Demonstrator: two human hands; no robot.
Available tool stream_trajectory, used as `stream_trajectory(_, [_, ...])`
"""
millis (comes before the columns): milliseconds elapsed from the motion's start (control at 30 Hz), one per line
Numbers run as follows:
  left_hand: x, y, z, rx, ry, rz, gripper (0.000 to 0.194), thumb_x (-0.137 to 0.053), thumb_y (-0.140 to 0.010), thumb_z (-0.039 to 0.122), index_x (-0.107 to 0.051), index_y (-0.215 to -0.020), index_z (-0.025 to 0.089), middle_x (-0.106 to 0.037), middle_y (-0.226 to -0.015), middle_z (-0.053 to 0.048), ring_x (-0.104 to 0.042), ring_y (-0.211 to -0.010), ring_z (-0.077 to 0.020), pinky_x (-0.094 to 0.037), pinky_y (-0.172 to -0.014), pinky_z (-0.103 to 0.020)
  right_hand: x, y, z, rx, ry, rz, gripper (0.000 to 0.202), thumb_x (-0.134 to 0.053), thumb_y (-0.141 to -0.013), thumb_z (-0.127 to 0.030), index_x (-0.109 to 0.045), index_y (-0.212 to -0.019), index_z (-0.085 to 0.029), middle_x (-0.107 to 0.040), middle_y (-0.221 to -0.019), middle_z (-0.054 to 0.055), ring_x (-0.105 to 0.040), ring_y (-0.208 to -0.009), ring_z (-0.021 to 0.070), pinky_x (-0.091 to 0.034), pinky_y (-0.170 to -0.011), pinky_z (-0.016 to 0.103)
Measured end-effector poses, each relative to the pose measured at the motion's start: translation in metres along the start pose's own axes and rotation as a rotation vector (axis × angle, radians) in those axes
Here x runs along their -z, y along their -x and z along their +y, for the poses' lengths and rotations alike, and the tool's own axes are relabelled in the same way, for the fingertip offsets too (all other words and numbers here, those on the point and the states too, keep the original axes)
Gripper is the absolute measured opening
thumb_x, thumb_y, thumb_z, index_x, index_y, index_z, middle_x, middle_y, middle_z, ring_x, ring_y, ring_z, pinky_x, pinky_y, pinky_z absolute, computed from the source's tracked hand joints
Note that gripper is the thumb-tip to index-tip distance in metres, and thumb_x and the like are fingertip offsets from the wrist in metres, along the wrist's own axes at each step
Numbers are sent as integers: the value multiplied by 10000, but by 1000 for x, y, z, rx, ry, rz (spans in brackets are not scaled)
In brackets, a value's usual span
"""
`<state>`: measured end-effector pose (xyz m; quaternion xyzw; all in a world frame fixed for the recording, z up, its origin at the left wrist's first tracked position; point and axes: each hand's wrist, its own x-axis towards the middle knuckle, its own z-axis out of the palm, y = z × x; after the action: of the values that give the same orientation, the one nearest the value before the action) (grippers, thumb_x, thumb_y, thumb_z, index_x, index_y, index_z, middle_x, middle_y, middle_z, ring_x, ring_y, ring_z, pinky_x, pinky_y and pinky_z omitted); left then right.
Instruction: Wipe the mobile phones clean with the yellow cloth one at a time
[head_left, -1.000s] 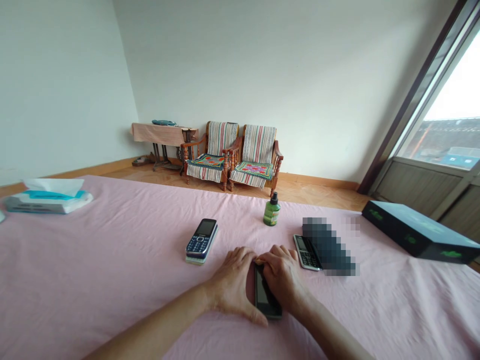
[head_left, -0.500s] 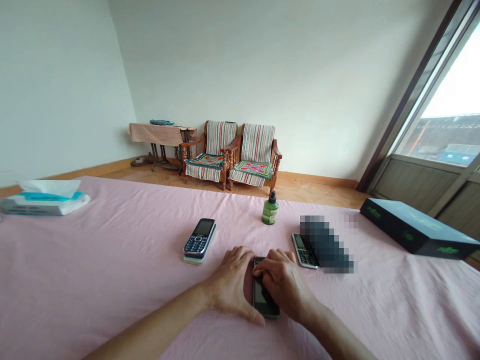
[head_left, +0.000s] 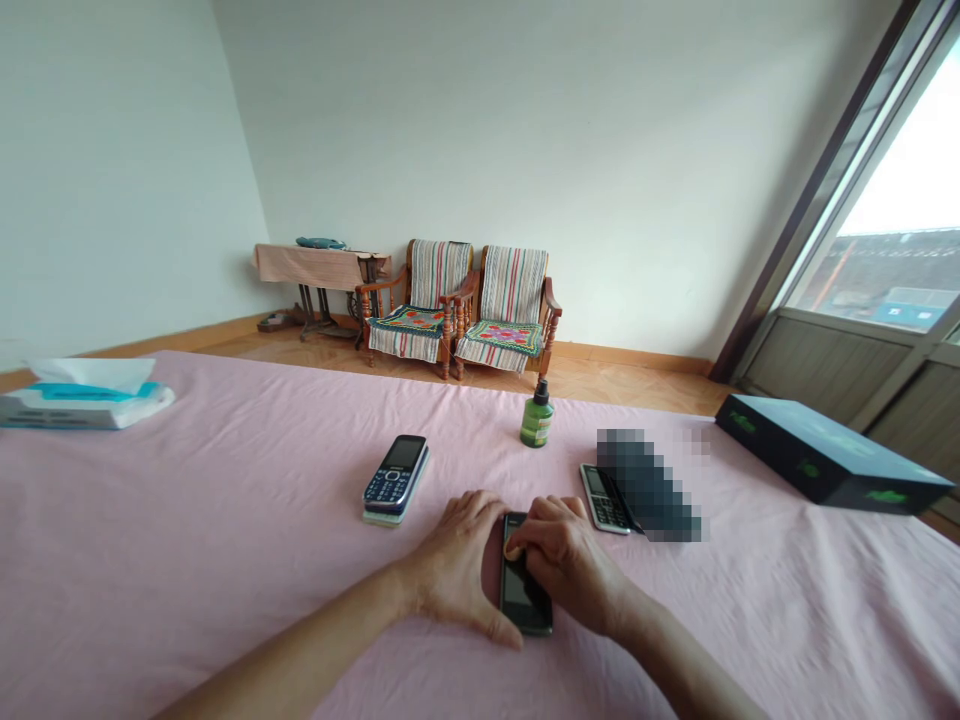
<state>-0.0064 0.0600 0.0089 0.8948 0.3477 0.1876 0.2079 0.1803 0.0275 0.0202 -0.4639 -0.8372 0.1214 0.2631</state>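
Note:
A dark smartphone (head_left: 527,597) lies flat on the pink cloth (head_left: 247,480), its screen facing up. Around its left side my left hand (head_left: 457,568) rests, fingers and thumb spread, the fingertips by the top edge and the thumb near the bottom edge. My right hand (head_left: 566,560) is curled over the phone's upper right, fingers folded and pressed to the screen; what they hold, if anything, is hidden. A blue keypad phone (head_left: 396,475) sits on a pale green device to the left. Another keypad phone (head_left: 604,498) lies to the right, beside a dark pixelated object (head_left: 652,490).
A green bottle (head_left: 536,418) with a black top stands beyond the hands. The tissue pack (head_left: 82,400) is at the far left, and a black box (head_left: 832,455) at the right. Two wooden chairs (head_left: 501,310) and a cloth-covered table (head_left: 311,266) stand by the wall.
The whole view has shifted slightly, moving everything a little to the left. Both hands keep nearly the same pose around and on the phone.

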Motion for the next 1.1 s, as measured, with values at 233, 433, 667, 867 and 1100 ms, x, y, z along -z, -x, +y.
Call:
stream_trajectory(233, [0, 0, 1, 13, -6, 2, 939, -827, -374, 609, -486, -1142, 188, -493, -1128, -100, -469, -1037, -339, -370, -950, -478, -3, -9, 8, -52, 74, 51, 303, -514, -814, -47, -712, -891, -263, -596, -840, 2, -521, -844, 166, -289, -811, 320])
stream_trajectory(433, [1, -1, 1, -12, -6, -5, 844, -833, -379, 588, -505, -1063, 217, -501, -1102, -76, -469, -1028, -327, -387, -927, -465, -2, -1, 0, 17, -35, -12, 354, -513, -755, 6, -717, -820, -277, -590, -783, -28, -522, -802, 136, -278, -799, 308])
stream_trajectory(667, [0, 0, 0, -3, -7, -5, 905, -831, -389, 583, -476, -1132, 207, -484, -1144, -93, -460, -1046, -333, -385, -937, -493, 0, 1, 4, 3, 6, 24, 387, -510, -753, -13, -722, -911, -296, -589, -818, 2, -509, -813, 163, -267, -789, 338])
stream_trajectory(867, [-1, 1, -2, -18, 6, 9, 898, -827, -375, 598, -485, -1118, 227, -497, -1127, -71, -472, -1035, -326, -397, -926, -478, 1, 6, -6, 72, -143, -69, 353, -497, -673, 22, -707, -721, -257, -609, -768, -41, -531, -761, 118, -253, -797, 326])
stream_trajectory(1100, [2, 0, 0, -8, 9, -28, 982, -830, -365, 620, -476, -1181, 204, -478, -1196, -109, -442, -1109, -357, -352, -988, -499, 0, 3, 6, 30, -25, 12, 414, -507, -755, -21, -726, -938, -320, -581, -783, -9, -510, -775, 147, -249, -767, 335])
